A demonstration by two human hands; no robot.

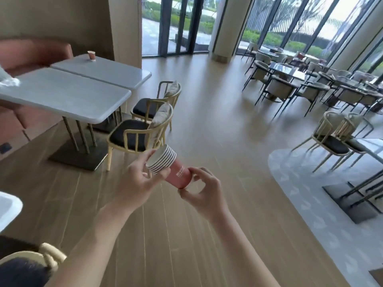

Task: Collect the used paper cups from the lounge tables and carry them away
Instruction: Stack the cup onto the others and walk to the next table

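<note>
Nested stack of pink paper cups point(170, 167) held tilted in mid-air between both hands: left hand point(136, 179) with fingers curled round the rims, right hand point(202, 190) pinching the base. Several cups gathered, judging by the rims. One lone cup point(91, 55) left on the far grey table point(107, 71), well beyond the fingertips; carrying away not yet done.

I hold one nested stack of paper cups point(168, 167) tilted almost onto its side, white rolled rims toward the upper left, pink base toward the lower right. White lettering marks the outer pink wall. A single pink paper cup point(91, 55) stands upright on the far grey table point(116, 73), near that table's far left edge, well apart from the stack.
</note>
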